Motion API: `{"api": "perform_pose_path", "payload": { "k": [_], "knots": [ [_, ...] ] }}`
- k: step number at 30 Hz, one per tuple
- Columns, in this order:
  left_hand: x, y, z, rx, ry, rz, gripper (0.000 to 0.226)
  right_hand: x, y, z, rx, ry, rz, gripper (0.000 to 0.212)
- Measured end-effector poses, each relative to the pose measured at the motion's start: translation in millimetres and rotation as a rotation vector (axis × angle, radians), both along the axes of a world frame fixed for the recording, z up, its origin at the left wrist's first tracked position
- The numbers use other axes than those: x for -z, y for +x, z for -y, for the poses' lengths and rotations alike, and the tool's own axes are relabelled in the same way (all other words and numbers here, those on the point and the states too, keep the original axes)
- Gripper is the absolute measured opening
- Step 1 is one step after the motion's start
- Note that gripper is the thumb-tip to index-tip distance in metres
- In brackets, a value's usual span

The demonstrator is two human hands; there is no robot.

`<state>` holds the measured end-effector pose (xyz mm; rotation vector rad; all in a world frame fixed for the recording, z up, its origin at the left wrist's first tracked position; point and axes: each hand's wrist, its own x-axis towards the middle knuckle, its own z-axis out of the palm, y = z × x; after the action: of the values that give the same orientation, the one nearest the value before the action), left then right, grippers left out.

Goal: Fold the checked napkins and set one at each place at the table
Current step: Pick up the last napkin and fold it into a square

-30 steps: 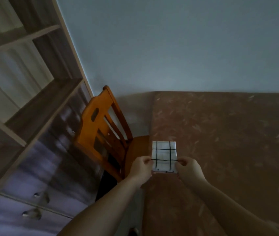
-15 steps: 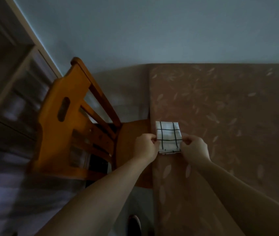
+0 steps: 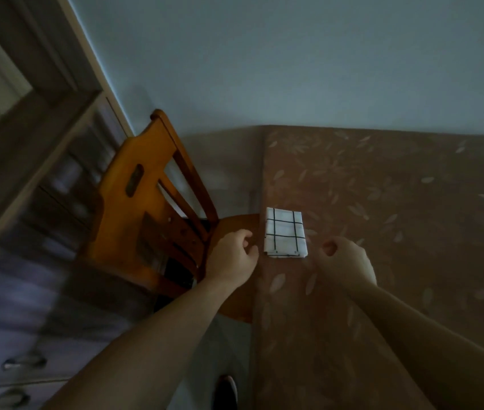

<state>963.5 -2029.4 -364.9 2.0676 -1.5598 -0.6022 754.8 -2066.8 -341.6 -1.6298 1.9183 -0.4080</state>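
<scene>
A folded white napkin with black checks lies flat on the table, close to its left edge in front of the chair. My left hand hovers just left of the napkin, over the chair seat, with loosely curled fingers that hold nothing. My right hand is just right of the napkin's near corner, above the brown leaf-patterned cloth, fingers also loosely curled and empty. Neither hand touches the napkin.
An orange wooden chair stands pushed against the table's left side. Behind it are wooden shelves and drawers with metal handles. A pale wall runs along the table's far edge. A shoe tip shows on the floor.
Both hands pinched the napkin's near corners earlier; now they have let go and drawn apart, and the napkin lies on the table. The view has swung left and down.
</scene>
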Motion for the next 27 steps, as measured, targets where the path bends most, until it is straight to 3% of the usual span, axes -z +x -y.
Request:
{"api": "perform_pose_path", "payload": {
  "k": [5, 10, 14, 20, 27],
  "knots": [
    [3.9, -18.2, -19.1, 0.008, -0.04, 0.017, 0.045, 7.0, -20.7, -12.2, -0.232, -0.051, -0.195, 0.029],
    [30.9, -35.2, -5.0, 0.07, -0.156, 0.045, 0.053, 29.9, -7.7, -11.1, -0.425, -0.136, -0.21, 0.048],
    [46.6, -38.0, 10.4, 0.125, -0.219, 0.108, 0.044, 52.1, 5.3, 2.8, -0.458, -0.15, -0.242, 0.053],
    [57.0, -28.7, 20.8, 0.115, -0.25, 0.126, 0.024, 61.5, 10.2, 11.7, -0.426, -0.188, -0.283, 0.043],
    [58.7, -23.4, 19.1, 0.099, -0.285, 0.105, 0.016, 62.8, 24.1, 8.2, -0.394, -0.281, -0.19, 0.024]
  ]
}}
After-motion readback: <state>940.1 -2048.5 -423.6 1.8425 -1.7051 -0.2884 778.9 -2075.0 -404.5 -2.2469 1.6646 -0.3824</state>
